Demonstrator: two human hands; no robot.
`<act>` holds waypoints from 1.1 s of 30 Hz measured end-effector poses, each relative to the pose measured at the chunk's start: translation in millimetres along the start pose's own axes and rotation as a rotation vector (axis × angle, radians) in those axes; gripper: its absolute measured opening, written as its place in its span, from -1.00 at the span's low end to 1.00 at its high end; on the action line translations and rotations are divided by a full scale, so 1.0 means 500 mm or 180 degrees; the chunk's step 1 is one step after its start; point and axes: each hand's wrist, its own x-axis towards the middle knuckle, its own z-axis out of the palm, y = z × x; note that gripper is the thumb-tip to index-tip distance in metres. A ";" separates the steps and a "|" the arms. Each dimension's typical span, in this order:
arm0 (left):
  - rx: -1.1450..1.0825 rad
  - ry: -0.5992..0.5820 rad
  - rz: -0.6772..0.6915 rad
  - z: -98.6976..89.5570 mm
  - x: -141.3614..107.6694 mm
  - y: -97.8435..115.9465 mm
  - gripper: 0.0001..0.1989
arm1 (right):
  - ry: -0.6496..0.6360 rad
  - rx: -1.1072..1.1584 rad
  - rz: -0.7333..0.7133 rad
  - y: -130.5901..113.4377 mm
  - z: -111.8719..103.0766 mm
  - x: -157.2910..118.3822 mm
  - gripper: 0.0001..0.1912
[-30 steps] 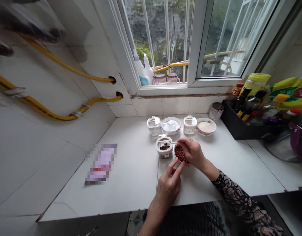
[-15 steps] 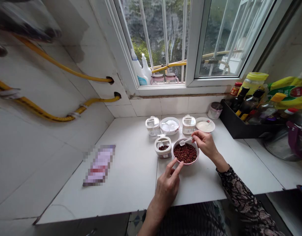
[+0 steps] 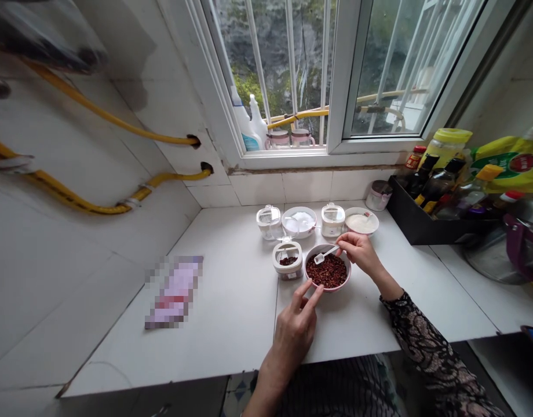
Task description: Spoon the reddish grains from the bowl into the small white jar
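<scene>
A bowl (image 3: 347, 277) of dark red peppercorn-like grains stands on the white counter. My right hand (image 3: 361, 253) pinches the handle of a small white spoon (image 3: 319, 258), whose scoop is over the grains at the bowl's left side. Two spread fingers of my left hand (image 3: 296, 318) touch the bowl's near rim. Just left of the bowl is an open container (image 3: 287, 270) with some of the same red grains inside. Behind stand a bowl of white powder (image 3: 299, 221), a clear-lidded container (image 3: 333, 221), another such container (image 3: 269, 222) and a bowl of pale grains (image 3: 362, 222).
At the right, a black box (image 3: 416, 227) holds several bottles, beside a pot (image 3: 488, 260) with a purple handle. A small jar (image 3: 378, 196) stands by the box. A blurred purple packet (image 3: 175, 292) lies at the left. The window (image 3: 288, 156) is behind.
The spoon in my right hand has moved slightly left and down, and its scoop has turned. My left hand has stayed at the bowl's rim.
</scene>
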 end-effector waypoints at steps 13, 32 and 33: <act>0.0001 0.0012 0.0004 -0.002 0.000 0.001 -0.44 | -0.0108 -0.0198 -0.0120 0.007 0.001 -0.001 -0.83; 0.0041 -0.0023 -0.0012 -0.001 -0.001 0.000 -0.43 | 0.0131 -0.0871 -0.0608 -0.001 -0.001 -0.008 -0.85; 0.0043 -0.0022 -0.0006 -0.001 -0.001 0.000 -0.43 | 0.0141 -0.0886 -0.0611 -0.002 0.000 -0.009 -0.85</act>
